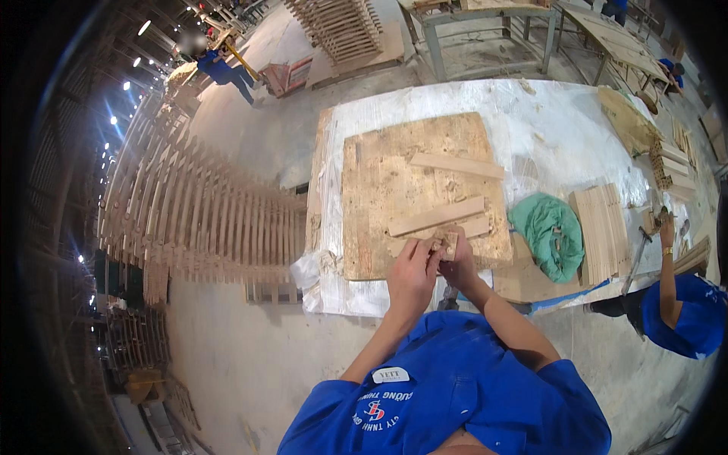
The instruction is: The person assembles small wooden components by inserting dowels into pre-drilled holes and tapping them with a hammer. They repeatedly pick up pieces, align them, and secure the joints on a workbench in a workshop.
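Note:
Both hands meet over the near part of a worn wooden board (371, 182). My right hand (461, 271) is closed round a small wooden piece (451, 243), whose end shows above the fingers. My left hand (413, 274) is closed too, its fingertips pinched together against that piece; whatever they grip is too small to make out. Just beyond the hands, a light wooden strip (436, 217) lies slanted on the board, with a shorter strip (478, 226) beside it. Farther off, another wooden strip (457, 165) rests across the board's right edge.
Right of the board sit a green cloth bag (550, 235) and a stack of wooden strips (600, 233). A co-worker in blue (682, 315) handles something at the table's right end. Stacked slatted wood (220, 212) stands to the left. White sheeting (546, 114) covers the table.

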`<state>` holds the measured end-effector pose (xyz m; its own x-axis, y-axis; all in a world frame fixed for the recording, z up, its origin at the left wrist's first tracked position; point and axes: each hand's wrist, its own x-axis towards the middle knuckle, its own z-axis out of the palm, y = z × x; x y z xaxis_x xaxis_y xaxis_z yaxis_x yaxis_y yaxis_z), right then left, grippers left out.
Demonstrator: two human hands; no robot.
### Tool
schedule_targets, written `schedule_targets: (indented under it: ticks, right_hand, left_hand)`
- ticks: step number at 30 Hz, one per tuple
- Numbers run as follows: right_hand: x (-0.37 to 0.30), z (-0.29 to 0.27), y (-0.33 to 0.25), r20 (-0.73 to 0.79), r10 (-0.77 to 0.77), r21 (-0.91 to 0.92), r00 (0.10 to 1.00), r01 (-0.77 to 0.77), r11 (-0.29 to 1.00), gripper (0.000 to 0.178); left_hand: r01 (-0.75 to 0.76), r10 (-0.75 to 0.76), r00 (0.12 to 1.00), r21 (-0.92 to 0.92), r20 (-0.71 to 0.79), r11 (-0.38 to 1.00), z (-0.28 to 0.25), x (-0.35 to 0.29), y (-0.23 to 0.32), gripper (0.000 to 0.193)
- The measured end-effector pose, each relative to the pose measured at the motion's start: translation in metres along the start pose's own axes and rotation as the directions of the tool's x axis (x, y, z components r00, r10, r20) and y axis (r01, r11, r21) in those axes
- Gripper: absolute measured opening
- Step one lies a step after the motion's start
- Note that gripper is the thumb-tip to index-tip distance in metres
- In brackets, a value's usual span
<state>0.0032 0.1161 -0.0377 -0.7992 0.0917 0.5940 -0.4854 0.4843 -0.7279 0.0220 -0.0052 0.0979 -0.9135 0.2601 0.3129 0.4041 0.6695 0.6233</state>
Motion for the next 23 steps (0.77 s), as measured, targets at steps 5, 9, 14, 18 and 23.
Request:
schedule_targets:
  ticks: [5, 9, 14, 18, 23]
  right_hand:
    - [-0.004, 0.001, -0.004, 0.034, 0.124, 0.144, 0.992, -0.128, 0.981, 0.049]
    - [0.001, -0.005, -0.007, 0.057, 0.047, 0.090, 0.997, -0.052, 0.995, 0.038]
    - [-0.003, -0.003, -0.005, 0.059, 0.058, 0.054, 0.997, -0.061, 0.997, 0.037]
    - [-0.004, 0.003, -0.002, 0.033, 0.127, 0.104, 0.991, -0.129, 0.986, 0.042]
    - [-0.001, 0.002, 0.000, 0.077, 0.165, 0.193, 0.983, -0.177, 0.965, 0.063]
  left_hand:
    - [0.039, -0.040, 0.999, -0.022, -0.021, 0.999, 0.005, -0.007, -0.005, 0.021]
    - [-0.001, -0.004, 0.998, -0.077, -0.066, 0.997, 0.006, -0.005, -0.011, 0.025]
    - [-0.073, 0.073, 0.997, -0.001, 0.009, 0.997, 0.000, -0.004, -0.013, 0.024]
    - [-0.079, 0.078, 0.995, 0.019, 0.062, 0.997, -0.005, -0.001, -0.013, 0.021]
    - [0.031, -0.029, 0.987, -0.010, 0.157, 0.999, -0.007, 0.005, -0.017, 0.022]
